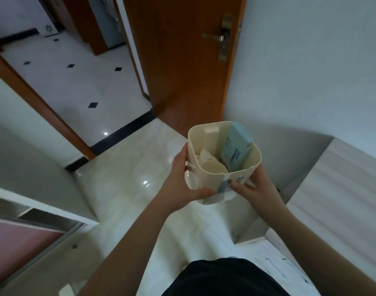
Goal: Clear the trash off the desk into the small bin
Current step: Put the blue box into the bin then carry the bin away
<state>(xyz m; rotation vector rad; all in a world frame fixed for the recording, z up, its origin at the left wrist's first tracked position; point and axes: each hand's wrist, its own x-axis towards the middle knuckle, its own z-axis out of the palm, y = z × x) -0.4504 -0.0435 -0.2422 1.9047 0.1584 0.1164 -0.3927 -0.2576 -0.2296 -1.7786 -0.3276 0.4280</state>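
While both my hands clasp the small bin (212,174), left hand (182,178) and right hand (255,184) wrapped round its sides, trash sits inside. I should keep it level so the blue packet (236,146) stays put.

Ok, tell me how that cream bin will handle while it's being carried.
The bin looks like thin rigid plastic, probably light. Both hands, left hand and right hand, grip its smooth walls, so it may slip. The blue packet pokes above the rim and could fall if tilted.

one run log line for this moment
phase: carrying | left hand + right hand: hold small bin | inside: blue packet, paper cup
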